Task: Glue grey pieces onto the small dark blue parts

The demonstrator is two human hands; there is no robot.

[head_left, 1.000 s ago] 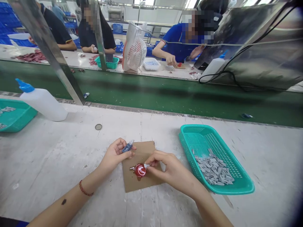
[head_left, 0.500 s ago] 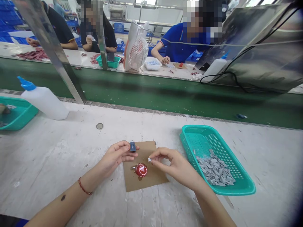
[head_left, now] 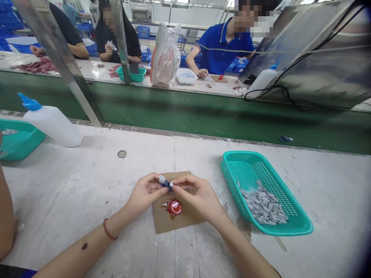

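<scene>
Between finger and thumb, my left hand (head_left: 146,192) grips a small dark blue piece (head_left: 166,185) with a whitish part on its far end. My right hand (head_left: 198,193) pinches a tiny white piece (head_left: 171,185) and holds it against the near right end of the blue one. Both hands are over a square of brown cardboard (head_left: 165,226). On that cardboard, just below the fingers, lies a round red object (head_left: 174,207) with a glossy wet look and a small metal tip at its left. The fingertips hide part of the blue piece.
To the right stands a green basket (head_left: 301,227) with many small grey pieces (head_left: 268,206). A white squeeze bottle (head_left: 55,125), another green basket (head_left: 34,143) and a bottle cap (head_left: 121,154) are at left. A co-worker's arm (head_left: 5,216) shows at the left edge. Beyond runs a green belt (head_left: 174,116).
My right hand has moved left and up, bringing the white piece against the blue one. My left hand has turned the blue piece. A co-worker's arm has come in at the left edge.
</scene>
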